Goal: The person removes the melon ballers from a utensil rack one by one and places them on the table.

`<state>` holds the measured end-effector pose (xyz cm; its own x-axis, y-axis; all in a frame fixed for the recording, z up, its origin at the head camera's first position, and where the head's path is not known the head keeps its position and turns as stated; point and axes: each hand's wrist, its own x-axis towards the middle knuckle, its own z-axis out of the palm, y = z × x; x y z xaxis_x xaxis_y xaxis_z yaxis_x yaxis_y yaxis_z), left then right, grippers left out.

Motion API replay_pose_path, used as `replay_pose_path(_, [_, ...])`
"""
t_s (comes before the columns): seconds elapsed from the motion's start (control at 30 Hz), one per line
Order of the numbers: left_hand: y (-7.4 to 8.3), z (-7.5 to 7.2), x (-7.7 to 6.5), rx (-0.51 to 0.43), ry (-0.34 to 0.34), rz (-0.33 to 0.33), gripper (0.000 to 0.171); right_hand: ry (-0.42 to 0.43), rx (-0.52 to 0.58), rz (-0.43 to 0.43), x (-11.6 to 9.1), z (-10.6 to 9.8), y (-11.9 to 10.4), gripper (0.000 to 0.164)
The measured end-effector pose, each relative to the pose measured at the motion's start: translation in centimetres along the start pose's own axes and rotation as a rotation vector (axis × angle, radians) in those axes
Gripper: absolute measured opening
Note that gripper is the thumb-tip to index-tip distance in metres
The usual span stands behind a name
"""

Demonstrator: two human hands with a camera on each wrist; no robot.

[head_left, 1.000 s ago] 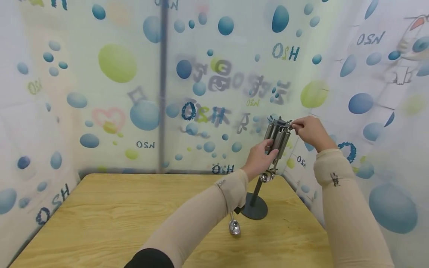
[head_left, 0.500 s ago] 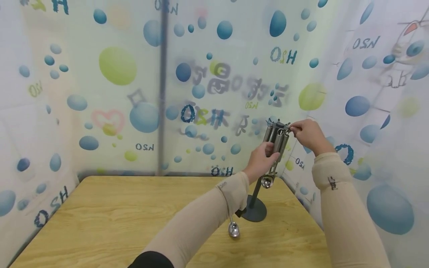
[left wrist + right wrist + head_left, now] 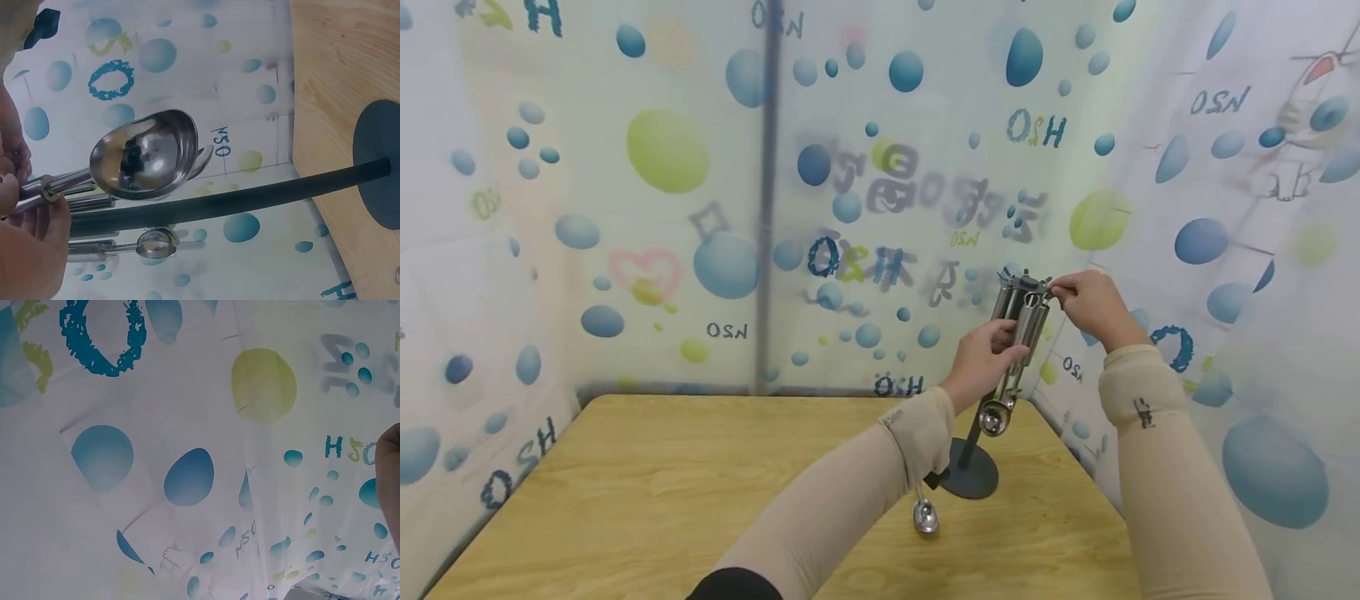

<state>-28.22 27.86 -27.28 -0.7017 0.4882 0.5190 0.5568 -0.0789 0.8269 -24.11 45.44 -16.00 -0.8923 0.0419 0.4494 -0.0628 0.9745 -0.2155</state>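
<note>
A dark utensil rack (image 3: 967, 471) with a round base and a slim post stands at the right of the table, several steel utensils hanging from its hooked top. My left hand (image 3: 981, 360) grips the handle of an ice cream scoop (image 3: 995, 418) beside the post. In the left wrist view, the scoop's wide oval bowl (image 3: 147, 156) points away from the fingers, and a smaller round scoop (image 3: 156, 242) hangs behind the post. At the top, my right hand (image 3: 1090, 307) pinches the end of a rack hook; the fingertips are partly hidden. The right wrist view shows only a hand's edge.
Another steel scoop (image 3: 926, 517) lies on the wooden table (image 3: 700, 475) in front of the rack, its handle hidden by my left sleeve. Patterned curtains (image 3: 685, 250) close in behind the table and along both sides.
The ice cream scoop has shifted slightly downward beside the post, and the hanging utensils have turned a little. Both hands keep nearly the same places.
</note>
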Motion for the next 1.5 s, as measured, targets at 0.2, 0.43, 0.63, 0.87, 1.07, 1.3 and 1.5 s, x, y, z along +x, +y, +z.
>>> replay_pose_path(0.2, [0.5,-0.4,-0.2,0.013,-0.007,0.016,0.043,0.009,-0.018,0.005,0.0,-0.1,0.0,0.027])
replay_pose_path(0.43, [0.4,-0.4,-0.5,-0.004,-0.018,0.002,0.042,0.003,-0.019,0.014,0.0,-0.1,0.1,0.028])
replay_pose_path(0.63, [-0.4,-0.9,-0.6,0.004,0.013,-0.025,0.040,-0.005,-0.018,0.009,0.0,0.2,0.0,0.030])
replay_pose_path(0.87, [-1.4,-1.5,-0.9,-0.003,0.033,-0.069,0.040,-0.027,-0.013,0.021,0.0,0.2,0.1,0.032])
replay_pose_path(1.07, [-2.4,-2.2,-1.2,-0.010,0.031,-0.084,0.037,-0.038,-0.008,0.028,-0.2,-0.1,0.0,0.032])
replay_pose_path(1.3, [-3.7,-3.1,-1.7,-0.013,0.033,-0.105,0.032,-0.032,-0.006,0.038,-0.3,0.0,0.0,0.032])
replay_pose_path(1.5, [-5.0,-3.8,-1.8,-0.017,0.054,-0.153,0.034,-0.020,-0.011,0.031,-0.2,0.0,0.0,0.031])
